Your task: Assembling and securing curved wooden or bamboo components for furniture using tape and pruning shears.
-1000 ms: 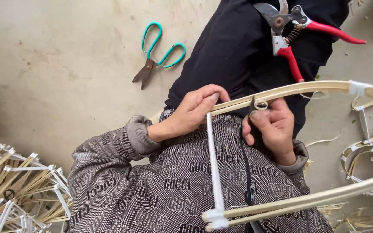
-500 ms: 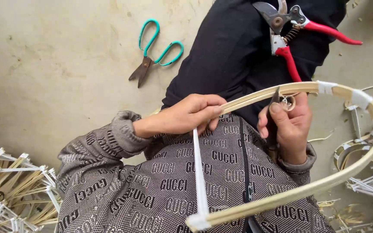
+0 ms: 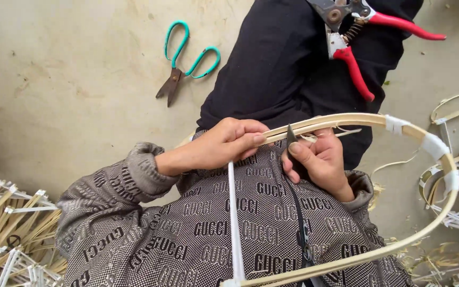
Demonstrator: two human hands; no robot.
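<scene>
A: What fills the view?

B: A pale concrete floor (image 3: 70,106), rough and speckled, with the person's lap over it: a patterned grey knit jacket (image 3: 197,234) and black trousers (image 3: 288,64).

A: And the work itself?

B: A bamboo hoop (image 3: 442,202), a thin split strip bent into a curve that runs from the hands round to the right and back across the lap. White tape (image 3: 434,144) binds its joints. A straight white rod (image 3: 235,223) stands across it, from the upper rail to the lower, seemingly to keep the curve spread.

A: How are the hands set?

B: The left hand (image 3: 224,146) has its grip closed on the upper rail where the rod meets it, steadying it against the body. The right hand (image 3: 320,162) is closed round a small dark blade (image 3: 291,137), tip pressed to the same rail just beside.

A: Loose tools?

B: Red-handled pruning shears (image 3: 357,48) rest on the trousers, in reach. Teal-handled scissors (image 3: 179,66) lie on the floor, well apart. Bundles of bamboo sticks (image 3: 11,234) sit lower left, and thin shavings (image 3: 431,255) lie to the right.
</scene>
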